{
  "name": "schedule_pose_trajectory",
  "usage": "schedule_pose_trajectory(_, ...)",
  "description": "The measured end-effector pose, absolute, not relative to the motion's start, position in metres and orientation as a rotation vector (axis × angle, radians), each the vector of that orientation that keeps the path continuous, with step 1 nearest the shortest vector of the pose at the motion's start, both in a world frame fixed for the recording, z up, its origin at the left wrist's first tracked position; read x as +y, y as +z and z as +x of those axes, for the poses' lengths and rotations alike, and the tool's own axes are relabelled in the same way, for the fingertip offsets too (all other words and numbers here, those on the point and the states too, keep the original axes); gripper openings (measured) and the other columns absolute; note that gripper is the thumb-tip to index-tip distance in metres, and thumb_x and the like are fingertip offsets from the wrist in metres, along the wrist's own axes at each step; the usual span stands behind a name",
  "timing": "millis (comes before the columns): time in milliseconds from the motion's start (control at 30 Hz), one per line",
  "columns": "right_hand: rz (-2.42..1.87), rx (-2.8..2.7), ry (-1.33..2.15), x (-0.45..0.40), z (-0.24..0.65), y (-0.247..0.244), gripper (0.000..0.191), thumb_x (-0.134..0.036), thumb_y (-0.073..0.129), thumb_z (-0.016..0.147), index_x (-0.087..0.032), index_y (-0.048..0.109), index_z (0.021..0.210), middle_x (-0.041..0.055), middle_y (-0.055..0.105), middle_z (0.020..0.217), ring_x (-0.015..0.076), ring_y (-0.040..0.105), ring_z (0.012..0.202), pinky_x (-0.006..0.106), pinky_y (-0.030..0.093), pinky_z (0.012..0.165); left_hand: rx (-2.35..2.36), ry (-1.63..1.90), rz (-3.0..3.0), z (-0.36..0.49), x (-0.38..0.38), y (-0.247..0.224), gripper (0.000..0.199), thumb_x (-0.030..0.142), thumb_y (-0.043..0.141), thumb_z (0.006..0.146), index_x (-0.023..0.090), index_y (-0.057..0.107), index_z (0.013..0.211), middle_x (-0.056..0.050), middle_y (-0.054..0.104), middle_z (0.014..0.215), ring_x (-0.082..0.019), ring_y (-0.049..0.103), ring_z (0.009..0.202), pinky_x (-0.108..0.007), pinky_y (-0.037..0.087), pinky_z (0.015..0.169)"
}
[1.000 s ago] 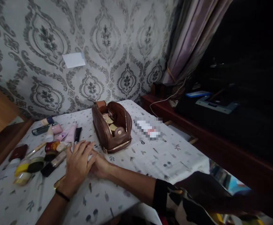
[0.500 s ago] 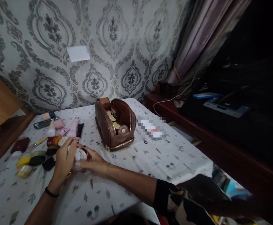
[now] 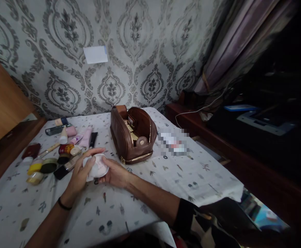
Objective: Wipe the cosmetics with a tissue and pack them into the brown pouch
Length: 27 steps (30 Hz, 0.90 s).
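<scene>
Over the front left of the table, both hands are closed around a round white-and-pink container (image 3: 100, 166), its flat face turned up. White material, perhaps a wipe, shows at its left edge. My left hand (image 3: 80, 172) grips it from the left with the thumb over the rim. From the right, my right hand (image 3: 116, 173) holds the rim, its fingers partly hidden underneath. Just left of the hands lie a dark-capped bottle (image 3: 65, 167) and a green-lidded jar (image 3: 49, 165). Behind them rests a black tube (image 3: 93, 139).
An open brown leather bag (image 3: 130, 144) with gold zips stands mid-table, items inside. Yellow-lidded jars (image 3: 34, 168), a dark red bottle (image 3: 31, 152), a brush (image 3: 48, 150) and pink tubes (image 3: 85, 136) lie left. A blurred-out item (image 3: 173, 142) lies right of the bag.
The round container has been tilted so its flat face now shows upward. The hands have shifted on it, and the left fingers now spread along its far side. The view has swung slightly left.
</scene>
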State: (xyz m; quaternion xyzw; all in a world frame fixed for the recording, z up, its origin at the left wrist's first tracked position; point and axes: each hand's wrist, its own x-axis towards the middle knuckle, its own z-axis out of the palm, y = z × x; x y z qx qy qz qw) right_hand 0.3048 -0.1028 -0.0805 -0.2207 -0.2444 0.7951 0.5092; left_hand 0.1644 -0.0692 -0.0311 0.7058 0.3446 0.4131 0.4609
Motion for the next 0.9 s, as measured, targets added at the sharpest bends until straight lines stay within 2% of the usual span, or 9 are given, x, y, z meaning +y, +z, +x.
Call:
schedule_pose_trajectory(133,-0.514,-0.754,2.037,-0.108,0.311,-0.073,0.050,-0.056,0.063,0.090,-0.011,0.063,0.110,0.0057,0.072,0.079,0.0155,0.070,0.061,0.018,0.048,0.045,0.767,0.878,1.740,0.157,-0.068,-0.028,0.042,0.052,0.057,0.087,0.019,0.074,0.106,-0.010,0.075,0.110,-0.028,0.068,0.098,-0.033,0.052,0.080)
schedule_pose_trajectory(267,-0.496,-0.814,2.033,-0.110,0.310,-0.070,0.056,-0.057,0.075,0.078,-0.010,0.065,0.106,0.0058,0.073,0.080,0.0173,0.072,0.063,0.020,0.052,0.049,0.802,0.891,1.739,0.157,-0.068,-0.027,0.036,0.049,0.059,0.085,0.018,0.077,0.090,-0.010,0.077,0.094,-0.027,0.069,0.086,-0.035,0.053,0.076)
schedule_pose_trajectory(400,-0.595,-0.703,1.958,-0.107,0.306,-0.072,0.059,-0.044,0.090,0.063,-0.009,0.067,0.104,0.0045,0.073,0.080,0.0142,0.069,0.063,0.020,0.052,0.054,0.915,1.071,1.776,0.161,-0.071,-0.026,0.030,0.045,0.060,0.086,0.019,0.075,0.087,-0.007,0.075,0.090,-0.023,0.065,0.083,-0.031,0.050,0.074)
schedule_pose_trajectory(500,-0.628,-0.603,1.908,-0.105,0.304,-0.074,0.058,-0.032,0.097,0.049,-0.008,0.070,0.095,0.0021,0.071,0.079,0.0106,0.066,0.066,0.020,0.051,0.062,0.989,1.228,1.783,0.163,-0.072,-0.027,0.023,0.041,0.060,0.086,0.020,0.071,0.085,-0.004,0.073,0.090,-0.021,0.063,0.084,-0.029,0.048,0.076)
schedule_pose_trajectory(567,-0.644,-0.565,1.886,-0.105,0.303,-0.075,0.057,-0.029,0.099,0.043,-0.008,0.071,0.089,0.0003,0.070,0.077,0.0089,0.063,0.066,0.019,0.050,0.062,0.999,1.274,1.749,0.163,-0.071,-0.029,0.021,0.040,0.061,0.085,0.021,0.069,0.084,-0.003,0.072,0.088,-0.020,0.062,0.083,-0.028,0.048,0.075)
schedule_pose_trajectory(800,-0.664,-0.530,1.875,-0.103,0.303,-0.080,0.060,-0.042,0.097,0.046,-0.010,0.071,0.090,-0.0028,0.067,0.070,0.0076,0.058,0.057,0.020,0.045,0.052,1.059,1.307,1.496,0.165,-0.065,-0.032,0.023,0.043,0.067,0.078,0.020,0.065,0.082,0.002,0.064,0.068,-0.015,0.058,0.063,-0.024,0.046,0.059)
schedule_pose_trajectory(900,-0.647,-0.516,1.862,-0.103,0.303,-0.080,0.062,-0.041,0.097,0.046,-0.011,0.068,0.092,-0.0028,0.067,0.071,0.0076,0.059,0.058,0.019,0.045,0.051,1.014,1.167,1.506,0.166,-0.066,-0.028,0.031,0.048,0.067,0.077,0.019,0.066,0.088,-0.002,0.070,0.077,-0.018,0.064,0.066,-0.026,0.049,0.058)
